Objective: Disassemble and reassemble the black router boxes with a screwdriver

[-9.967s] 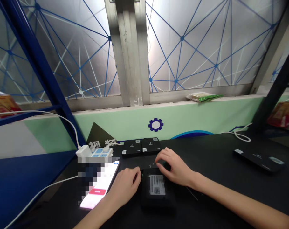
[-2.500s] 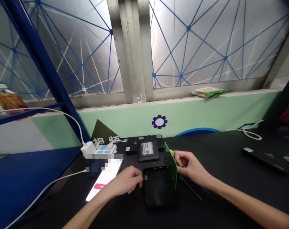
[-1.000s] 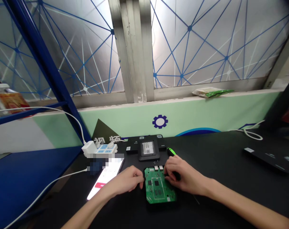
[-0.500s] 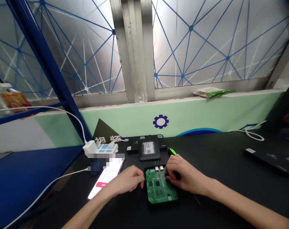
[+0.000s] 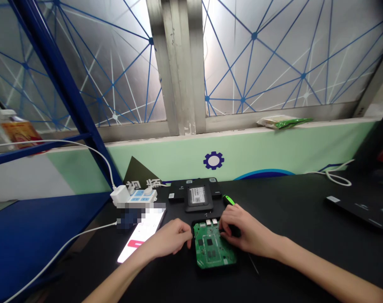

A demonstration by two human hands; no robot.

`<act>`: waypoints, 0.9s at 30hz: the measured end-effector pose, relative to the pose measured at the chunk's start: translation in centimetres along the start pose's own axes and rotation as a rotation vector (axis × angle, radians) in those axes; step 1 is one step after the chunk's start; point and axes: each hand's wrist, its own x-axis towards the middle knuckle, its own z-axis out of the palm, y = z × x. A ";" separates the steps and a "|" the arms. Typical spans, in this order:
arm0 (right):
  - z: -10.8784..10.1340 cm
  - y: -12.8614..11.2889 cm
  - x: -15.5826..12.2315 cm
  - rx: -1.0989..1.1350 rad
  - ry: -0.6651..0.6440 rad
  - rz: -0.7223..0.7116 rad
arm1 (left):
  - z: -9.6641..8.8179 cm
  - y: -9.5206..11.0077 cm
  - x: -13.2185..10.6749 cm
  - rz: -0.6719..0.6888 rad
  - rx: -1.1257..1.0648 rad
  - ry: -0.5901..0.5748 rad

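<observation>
A green circuit board (image 5: pixel 209 252) with several dark chips and two silver ports lies in a black plastic case (image 5: pixel 214 269) on the table. My left hand (image 5: pixel 175 237) is closed, its curled fingers against the left edge of the case. At the right edge of the board, my right hand (image 5: pixel 242 229) has its thumb and fingers pinched together. A screwdriver is tucked in that hand: its green and black handle (image 5: pixel 228 199) sticks out beyond the knuckles, and the thin shaft (image 5: pixel 253 265) shows below the palm. The pinching fingertips hide what they touch.
Behind the board lie a black cover with a label (image 5: pixel 198 198) and other black boxes (image 5: pixel 178 192). Small screws (image 5: pixel 207 214) lie before the cover. A lit phone (image 5: pixel 142 235) and a white power strip (image 5: pixel 143 196) are at left. Another black device (image 5: pixel 358 210) sits far right.
The screwdriver's shaft has swung slightly left and shows more below my right palm. Both hands stay at the board's edges, almost unmoved.
</observation>
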 end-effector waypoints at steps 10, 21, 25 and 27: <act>-0.1 -0.1 -0.1 0.002 0.001 -0.004 | 0.1 -0.2 0.1 0.011 0.008 0.009; -1.4 -0.3 1.0 -0.084 0.107 -0.038 | 0.0 0.3 -0.2 0.007 0.002 0.011; -1.3 0.2 2.9 -0.161 0.149 -0.037 | -0.1 0.4 -0.2 0.009 -0.001 0.006; -1.0 0.8 4.1 -0.202 0.143 -0.032 | -0.1 0.4 -0.2 0.011 -0.004 0.003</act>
